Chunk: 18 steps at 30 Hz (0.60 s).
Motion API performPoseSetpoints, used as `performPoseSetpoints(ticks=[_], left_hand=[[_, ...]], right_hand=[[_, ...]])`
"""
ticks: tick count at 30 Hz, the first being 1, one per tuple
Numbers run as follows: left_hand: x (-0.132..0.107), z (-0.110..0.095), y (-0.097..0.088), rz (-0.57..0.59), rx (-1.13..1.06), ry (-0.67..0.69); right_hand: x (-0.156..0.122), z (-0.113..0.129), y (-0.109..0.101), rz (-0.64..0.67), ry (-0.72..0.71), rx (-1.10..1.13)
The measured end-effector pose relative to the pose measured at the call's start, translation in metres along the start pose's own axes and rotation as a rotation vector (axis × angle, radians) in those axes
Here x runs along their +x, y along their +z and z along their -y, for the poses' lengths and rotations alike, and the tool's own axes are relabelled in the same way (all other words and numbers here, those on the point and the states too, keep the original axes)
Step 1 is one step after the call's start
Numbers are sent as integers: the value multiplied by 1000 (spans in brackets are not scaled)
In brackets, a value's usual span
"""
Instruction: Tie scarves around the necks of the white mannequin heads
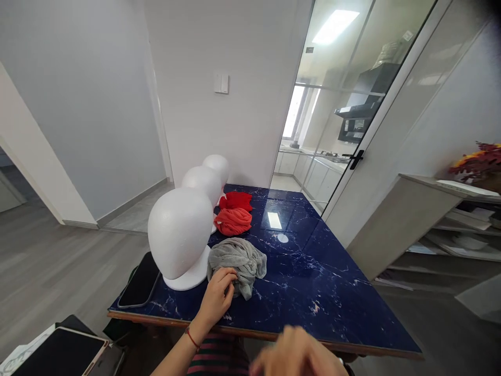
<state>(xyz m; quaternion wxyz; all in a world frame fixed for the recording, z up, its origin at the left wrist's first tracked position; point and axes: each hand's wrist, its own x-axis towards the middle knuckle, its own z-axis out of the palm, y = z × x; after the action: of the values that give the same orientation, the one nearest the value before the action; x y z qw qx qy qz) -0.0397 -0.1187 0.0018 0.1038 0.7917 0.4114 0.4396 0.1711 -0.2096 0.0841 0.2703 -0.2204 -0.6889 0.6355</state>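
Note:
Three white foam mannequin heads stand in a row along the table's left side, the nearest head being the largest in view. Beside its base lies a bunched grey cloth, soft and thin like a scarf or head wrap. My left hand is at the cloth's near left edge, its fingers curled closed on the fabric; the fingertips are partly hidden. Low in the view, off the table's front edge, my right hand is smeared by motion, so its fingers cannot be made out.
Behind the grey cloth lie an orange-red cloth and a darker red cloth. A black phone rests at the left corner of the blue marble-patterned table. A tablet is at lower left, a shelf unit at right.

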Motion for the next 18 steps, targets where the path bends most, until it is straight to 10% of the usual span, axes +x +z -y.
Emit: performPoseSetpoints(ticks=[6, 11, 18], left_hand=[[-38, -4, -18, -384, 68, -99], [-62, 25, -58, -649, 29, -533], [-29, 68, -85, -491, -73, -612]], right_hand=[[70, -24, -62, -643, -40, -499], [116, -64, -99, -490, -69, -751], [135, -103, -92, -356, 13, -1014]])
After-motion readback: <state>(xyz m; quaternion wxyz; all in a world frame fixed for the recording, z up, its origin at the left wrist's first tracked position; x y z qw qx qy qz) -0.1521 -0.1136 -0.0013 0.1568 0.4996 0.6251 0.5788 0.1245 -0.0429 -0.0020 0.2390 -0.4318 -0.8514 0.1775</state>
